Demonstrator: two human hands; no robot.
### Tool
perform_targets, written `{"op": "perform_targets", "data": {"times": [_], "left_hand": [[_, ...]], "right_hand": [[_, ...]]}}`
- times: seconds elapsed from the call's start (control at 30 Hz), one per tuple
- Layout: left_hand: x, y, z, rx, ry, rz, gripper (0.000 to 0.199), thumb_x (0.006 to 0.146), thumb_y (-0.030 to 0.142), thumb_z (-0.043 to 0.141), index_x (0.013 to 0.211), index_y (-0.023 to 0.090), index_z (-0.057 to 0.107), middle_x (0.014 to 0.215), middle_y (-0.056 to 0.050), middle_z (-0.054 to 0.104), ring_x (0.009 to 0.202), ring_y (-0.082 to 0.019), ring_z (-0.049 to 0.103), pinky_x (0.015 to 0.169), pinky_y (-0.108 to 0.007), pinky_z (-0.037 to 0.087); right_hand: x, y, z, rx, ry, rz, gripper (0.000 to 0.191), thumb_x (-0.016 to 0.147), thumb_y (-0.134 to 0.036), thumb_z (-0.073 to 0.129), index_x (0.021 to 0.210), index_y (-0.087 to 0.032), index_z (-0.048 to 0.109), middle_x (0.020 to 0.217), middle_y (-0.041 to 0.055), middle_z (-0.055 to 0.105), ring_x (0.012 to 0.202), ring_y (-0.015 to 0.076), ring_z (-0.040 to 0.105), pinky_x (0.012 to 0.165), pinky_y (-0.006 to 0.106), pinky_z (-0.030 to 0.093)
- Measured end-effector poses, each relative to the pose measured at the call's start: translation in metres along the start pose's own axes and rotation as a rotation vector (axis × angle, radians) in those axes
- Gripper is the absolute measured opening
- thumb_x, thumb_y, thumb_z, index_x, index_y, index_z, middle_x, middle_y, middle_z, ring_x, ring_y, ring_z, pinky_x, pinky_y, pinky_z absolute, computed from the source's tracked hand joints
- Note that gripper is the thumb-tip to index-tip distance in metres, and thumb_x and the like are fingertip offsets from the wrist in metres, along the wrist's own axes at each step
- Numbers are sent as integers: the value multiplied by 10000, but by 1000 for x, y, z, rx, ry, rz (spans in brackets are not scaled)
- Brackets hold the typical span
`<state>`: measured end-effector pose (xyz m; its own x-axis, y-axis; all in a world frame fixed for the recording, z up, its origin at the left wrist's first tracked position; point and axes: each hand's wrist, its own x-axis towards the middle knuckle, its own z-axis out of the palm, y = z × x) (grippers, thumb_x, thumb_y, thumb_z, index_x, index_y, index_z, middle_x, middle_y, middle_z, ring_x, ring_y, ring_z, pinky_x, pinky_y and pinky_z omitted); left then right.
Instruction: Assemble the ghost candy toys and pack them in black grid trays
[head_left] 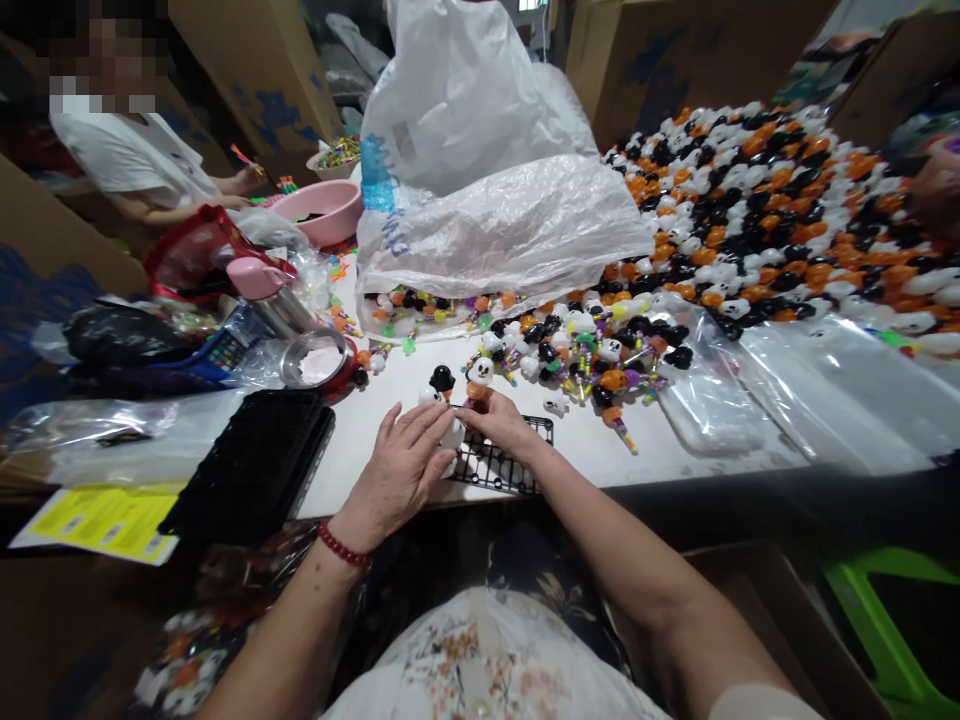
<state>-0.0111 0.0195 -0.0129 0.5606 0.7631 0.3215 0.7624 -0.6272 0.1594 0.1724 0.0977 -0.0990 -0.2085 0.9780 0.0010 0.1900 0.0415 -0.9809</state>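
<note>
The left hand (401, 465) lies palm down over a small white figure (452, 435), its fingers stretched out and nearly side by side; its grip underneath is hidden. The right hand (504, 422) has curled fingers and seems to pinch a rounded orange figure (477, 392), though the view is small there. A glossy white skull-like head (480, 372) shows just above it, and a shiny black figure (442, 378) stands near the left fingertips. Beneath and beside the right hand lies an openwork black plastic grid (510, 472), flat on the smooth white tabletop (360, 440).

Beyond the hands spreads a loose pile of figures (592, 350), hard and bulbous, some on tubes of bright beads. Behind it are a crinkled, translucent plastic sack (487, 190) and a much larger orange, black and white heap (750, 210). Slick clear bags (712, 400) lie to the right. On the left are a stack of matte black trays (247, 460) and a round metal bowl (319, 358).

The grid's near side lies close to the table's front edge. Bare white surface opens between the tray stack and the left hand, and another patch between the grid and the clear bags.
</note>
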Motion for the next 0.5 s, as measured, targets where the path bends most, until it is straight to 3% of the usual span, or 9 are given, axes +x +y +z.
{"op": "perform_targets", "data": {"times": [0.27,0.37,0.5], "left_hand": [[-2,0,1,3,-12,-3,447,990,298,396,1426,206,426,1446,-85,496,1372,-217,396,1191,-489,193],[-2,0,1,9,2,3,447,985,293,407,1423,202,431,1442,-90,499,1373,-222,395,1189,-492,188],[-2,0,2,20,5,6,447,983,289,412,1422,207,430,1434,-94,507,1362,-228,407,1179,-495,195]], "right_hand": [[-8,-9,0,-178,-35,-23,201,758,-244,667,940,-159,663,881,36,702,833,197,625,772,293,474],[-8,-12,0,-286,-55,-75,269,759,-170,650,1028,-160,641,960,64,708,886,216,636,783,297,470],[-8,-15,-3,-391,-132,-159,208,798,-136,603,1002,-156,641,968,86,713,881,215,643,755,270,455]]}}
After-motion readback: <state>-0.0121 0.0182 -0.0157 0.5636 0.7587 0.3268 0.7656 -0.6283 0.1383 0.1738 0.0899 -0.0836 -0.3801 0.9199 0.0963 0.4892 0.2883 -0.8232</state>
